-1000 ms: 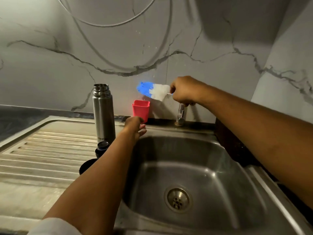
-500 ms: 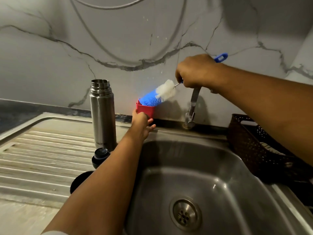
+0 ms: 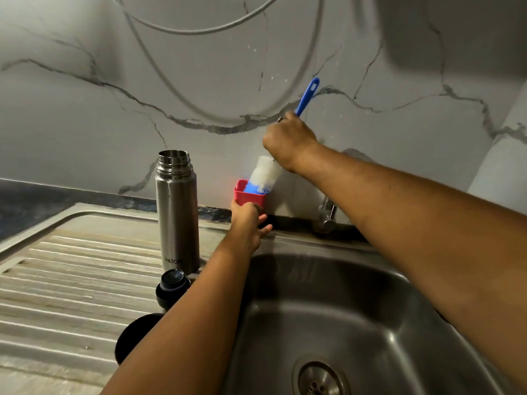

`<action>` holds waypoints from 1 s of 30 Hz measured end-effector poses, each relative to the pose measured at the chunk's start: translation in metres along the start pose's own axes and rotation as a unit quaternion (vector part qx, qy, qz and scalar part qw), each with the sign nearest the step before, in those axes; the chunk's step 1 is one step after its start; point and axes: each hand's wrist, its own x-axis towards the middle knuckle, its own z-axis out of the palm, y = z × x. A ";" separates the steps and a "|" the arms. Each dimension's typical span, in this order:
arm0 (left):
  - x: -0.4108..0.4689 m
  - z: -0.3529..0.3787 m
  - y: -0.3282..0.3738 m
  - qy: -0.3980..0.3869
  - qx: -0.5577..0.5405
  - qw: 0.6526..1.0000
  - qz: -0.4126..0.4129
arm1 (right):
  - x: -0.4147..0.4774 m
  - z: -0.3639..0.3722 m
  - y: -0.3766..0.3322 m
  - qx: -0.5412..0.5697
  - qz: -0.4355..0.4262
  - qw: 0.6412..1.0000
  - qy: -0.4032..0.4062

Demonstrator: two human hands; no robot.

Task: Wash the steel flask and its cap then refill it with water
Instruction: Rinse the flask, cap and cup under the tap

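Observation:
The steel flask (image 3: 177, 212) stands upright and uncapped on the draining board, left of the basin. Its dark stopper (image 3: 172, 286) lies in front of it, and a dark cap (image 3: 134, 336) sits nearer me, partly hidden by my left forearm. My left hand (image 3: 247, 223) grips the lower part of a small red cup (image 3: 248, 193) at the sink's back ledge. My right hand (image 3: 288, 142) holds a bottle brush (image 3: 263, 173) by its blue handle, tilted, with the blue tip of the bristles dipped inside the red cup and the white bristles above the rim.
The steel sink basin (image 3: 336, 315) with its drain (image 3: 318, 380) lies below my arms. A tap (image 3: 326, 215) rises at the back ledge, mostly hidden by my right arm. The ribbed draining board (image 3: 71, 277) stretches left. A marble wall stands close behind.
My right hand swung the brush from level to steeply tilted and lowered its blue tip into the red cup. My left hand closed on the cup. The view shifted closer.

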 end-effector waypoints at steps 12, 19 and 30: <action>0.001 0.001 0.001 -0.003 -0.006 1.000 -0.010 | -0.021 0.019 -0.023 0.541 0.283 0.792 0.003; -0.004 0.002 0.002 -0.010 0.016 1.000 -0.015 | 0.006 0.009 -0.004 0.779 0.298 0.551 0.013; -0.019 -0.003 0.012 -0.042 0.048 0.997 -0.036 | -0.008 0.020 -0.017 0.778 0.313 0.544 -0.026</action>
